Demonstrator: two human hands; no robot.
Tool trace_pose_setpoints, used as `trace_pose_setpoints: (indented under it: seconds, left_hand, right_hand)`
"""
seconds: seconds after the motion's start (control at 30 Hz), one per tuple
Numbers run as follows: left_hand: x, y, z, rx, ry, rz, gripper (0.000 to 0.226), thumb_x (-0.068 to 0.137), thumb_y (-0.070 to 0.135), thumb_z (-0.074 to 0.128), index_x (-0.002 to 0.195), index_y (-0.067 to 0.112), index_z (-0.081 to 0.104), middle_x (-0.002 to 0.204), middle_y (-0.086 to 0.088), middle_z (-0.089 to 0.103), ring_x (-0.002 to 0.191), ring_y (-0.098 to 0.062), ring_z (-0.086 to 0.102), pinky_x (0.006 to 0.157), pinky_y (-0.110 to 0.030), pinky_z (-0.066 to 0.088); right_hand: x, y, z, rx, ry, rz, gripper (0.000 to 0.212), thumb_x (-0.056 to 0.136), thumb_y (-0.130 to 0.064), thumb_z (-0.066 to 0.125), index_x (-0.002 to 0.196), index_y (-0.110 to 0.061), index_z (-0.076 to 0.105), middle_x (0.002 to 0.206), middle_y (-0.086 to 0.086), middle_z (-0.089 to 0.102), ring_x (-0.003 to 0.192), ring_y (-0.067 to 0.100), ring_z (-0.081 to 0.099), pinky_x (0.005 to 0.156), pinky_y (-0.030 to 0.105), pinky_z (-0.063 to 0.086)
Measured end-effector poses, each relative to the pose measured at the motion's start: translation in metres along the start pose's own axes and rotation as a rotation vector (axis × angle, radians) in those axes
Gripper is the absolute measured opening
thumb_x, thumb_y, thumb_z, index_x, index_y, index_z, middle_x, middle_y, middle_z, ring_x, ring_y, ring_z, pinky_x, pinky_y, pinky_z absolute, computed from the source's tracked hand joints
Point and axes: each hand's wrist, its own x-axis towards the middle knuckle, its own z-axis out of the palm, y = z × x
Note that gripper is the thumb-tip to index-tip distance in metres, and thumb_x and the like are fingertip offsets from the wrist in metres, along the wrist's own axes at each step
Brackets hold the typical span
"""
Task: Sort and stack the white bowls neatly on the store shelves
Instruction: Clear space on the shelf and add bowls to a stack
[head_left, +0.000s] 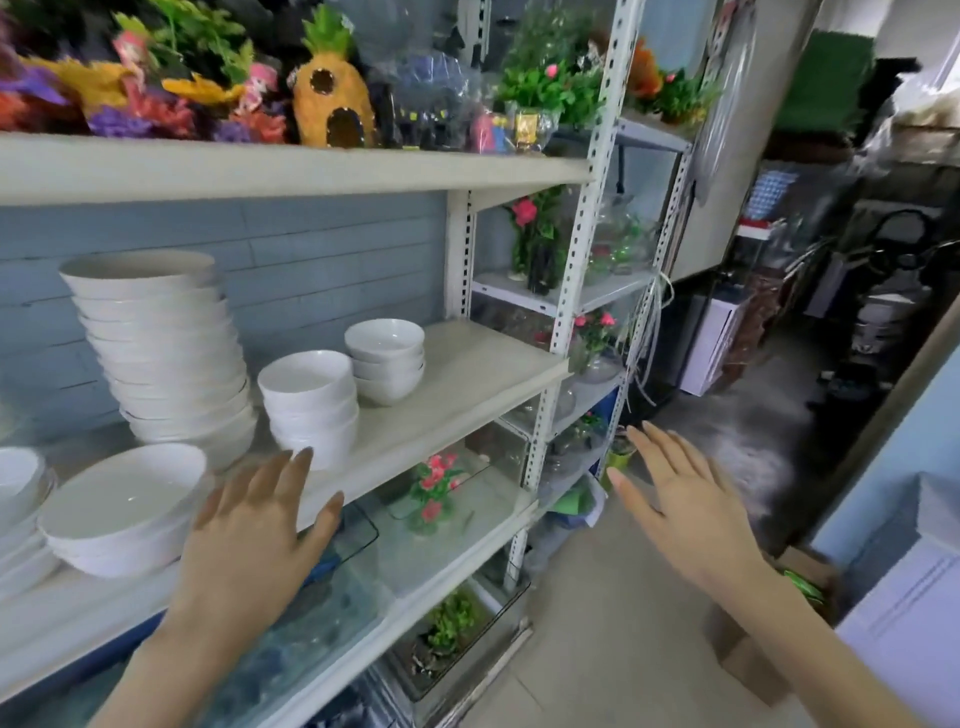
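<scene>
Stacks of white bowls (156, 332) fill the left part of the middle shelf (467, 364) of a metal rack. At the back left a tall stack (171, 384) of wide bowls leans slightly to the right. In front of it, near the shelf's front edge, sits a low stack (124, 514) of wide bowls, and a further pile (18, 499) is cut off by the left border. To the right stand 2 stacks of small deep bowls just beside each other, the nearer small stack (309, 405) close to the front edge and the farther small stack (387, 358) behind it, toward the bare right end of the shelf. The left hand (254, 530) hovers at the front edge between the low stack and the nearer small stack, back up, fingers (301, 462) straight and spread, holding nothing; whether a fingertip touches a bowl I cannot tell. The right hand (685, 519) hangs over the floor (613, 597) to the right of the rack, well apart from the bowls, fingers straight and spread, holding nothing. On the top shelf (311, 169) stands a pineapple ornament (332, 98) among artificial plants. Pink plastic flowers (435, 486) sit in glass on the lower shelf (441, 566).
</scene>
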Motion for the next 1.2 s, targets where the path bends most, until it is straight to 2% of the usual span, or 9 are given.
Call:
trace_pose_setpoints:
  seconds: [0.23,0.33,0.47,0.63,0.8,0.97,1.03,1.13,1.2]
  left_hand:
    - [0.054,0.055,0.049,-0.025,-0.061,0.02,0.064,0.085,0.052,0.034,0.116,0.005,0.065,0.109,-0.015,0.069,0.096,-0.038,0.067,0.079,-0.053,0.054]
    - [0.083,0.073,0.07,-0.05,-0.05,0.026,0.064,0.086,0.051,0.034,0.117,0.004,0.064,0.111,-0.016,0.068,0.099,-0.037,0.066,0.084,-0.054,0.052]
    - [0.12,0.095,0.088,-0.084,-0.045,-0.006,0.061,0.086,0.05,0.036,0.114,0.005,0.065,0.109,-0.015,0.069,0.094,-0.036,0.067,0.078,-0.049,0.055]
    - [0.149,0.107,0.111,-0.088,-0.091,-0.084,0.058,0.085,0.051,0.037,0.112,0.009,0.067,0.109,-0.011,0.07,0.092,-0.032,0.069,0.072,-0.044,0.056]
    - [0.156,0.107,0.123,-0.119,-0.075,-0.237,0.056,0.084,0.049,0.039,0.11,0.008,0.066,0.107,-0.011,0.07,0.093,-0.033,0.068,0.071,-0.043,0.056]
    - [0.161,0.1,0.131,-0.091,-0.091,-0.425,0.059,0.083,0.051,0.039,0.109,0.005,0.065,0.104,-0.01,0.069,0.09,-0.031,0.069,0.063,-0.039,0.057]
    - [0.167,0.102,0.135,-0.09,-0.044,-0.489,0.06,0.087,0.052,0.042,0.119,0.004,0.059,0.114,-0.01,0.066,0.1,-0.029,0.066,0.067,-0.038,0.057]
    - [0.183,0.107,0.142,-0.088,-0.061,-0.6,0.074,0.092,0.057,0.039,0.147,0.01,0.023,0.148,-0.002,0.037,0.135,-0.021,0.039,0.096,-0.034,0.045]
    - [0.192,0.106,0.145,-0.112,-0.056,-0.672,0.081,0.092,0.059,0.039,0.15,0.011,0.007,0.154,-0.001,0.023,0.141,-0.019,0.026,0.1,-0.032,0.04]
  right_hand:
    - [0.062,0.036,0.024,0.0,0.011,-0.029,0.072,0.09,-0.068,0.007,0.149,-0.028,0.02,0.156,-0.009,0.018,0.144,0.012,0.013,0.117,0.036,0.009]
    - [0.095,0.044,0.046,-0.015,0.012,-0.088,0.089,0.078,-0.072,-0.006,0.146,-0.027,0.028,0.154,-0.008,0.027,0.142,0.012,0.021,0.116,0.036,0.013]
    - [0.141,0.042,0.065,0.002,-0.003,-0.181,0.104,0.073,-0.075,-0.019,0.143,-0.024,0.037,0.148,-0.007,0.039,0.137,0.013,0.033,0.113,0.037,0.022]
    - [0.197,0.044,0.074,0.028,0.015,-0.214,0.088,0.083,-0.072,-0.001,0.137,-0.02,0.046,0.139,-0.004,0.05,0.128,0.017,0.045,0.108,0.038,0.033]
    - [0.239,0.03,0.088,0.145,-0.006,-0.295,0.072,0.089,-0.067,0.018,0.141,-0.022,0.039,0.142,-0.004,0.045,0.131,0.017,0.04,0.109,0.037,0.031]
    - [0.291,-0.009,0.105,0.2,-0.088,-0.473,0.07,0.087,-0.062,0.019,0.145,-0.024,0.029,0.15,-0.003,0.035,0.137,0.017,0.033,0.112,0.037,0.025]
    - [0.31,-0.026,0.11,0.219,-0.098,-0.541,0.07,0.088,-0.061,0.019,0.147,-0.023,0.024,0.152,-0.003,0.03,0.138,0.016,0.03,0.113,0.037,0.024]
    - [0.338,-0.048,0.118,0.241,-0.082,-0.646,0.071,0.089,-0.062,0.02,0.148,-0.022,0.019,0.153,-0.003,0.027,0.139,0.015,0.028,0.113,0.033,0.023]
    - [0.355,-0.06,0.123,0.263,-0.087,-0.71,0.074,0.088,-0.064,0.02,0.149,-0.021,0.017,0.154,-0.003,0.026,0.14,0.014,0.026,0.113,0.031,0.022]
